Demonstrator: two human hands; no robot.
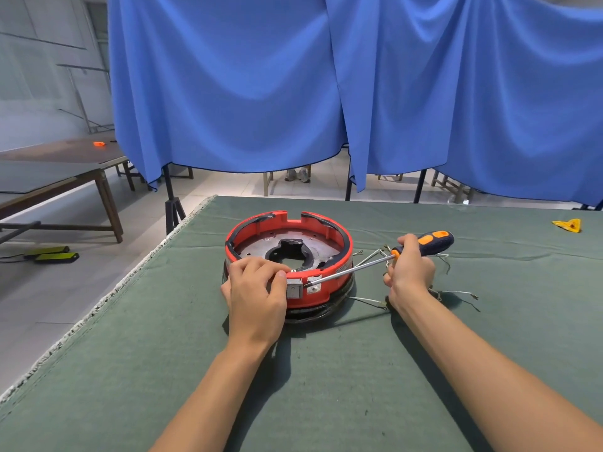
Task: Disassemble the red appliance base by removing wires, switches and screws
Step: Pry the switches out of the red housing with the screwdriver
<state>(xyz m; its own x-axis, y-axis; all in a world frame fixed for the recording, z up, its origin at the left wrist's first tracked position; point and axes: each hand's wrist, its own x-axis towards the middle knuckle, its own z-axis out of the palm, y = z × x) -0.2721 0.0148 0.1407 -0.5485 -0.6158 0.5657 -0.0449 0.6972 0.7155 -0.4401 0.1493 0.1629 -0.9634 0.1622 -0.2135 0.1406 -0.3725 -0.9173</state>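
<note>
Red appliance base (329,230): round, open-topped ring with a grey metal plate inside and a black band at its foot; stands upright on the surface (326,386), which is covered in green cloth, near the middle and toward the far edge.

Switch (294,289): grey rocker type, seated in the near wall of the base.

Left hand (257,288): laid over the near-left rim of the base, fingers (261,265) curled onto the rim, thumb tip against the left side of the switch.

Right hand (411,272): to the right of the base, its fingers wrapped round the screwdriver (355,268) where shaft meets handle. Handle black and orange, pointing up and right; shaft slanting down and left, tip at the base wall just right of the switch.

Wires (456,293): several thin loose leads with metal ends, lying on the cloth beside and behind the right hand.

Yellow scrap (569,225): far right of the surface, well apart from the base.

Blue curtain (293,76): hangs behind the surface.
</note>
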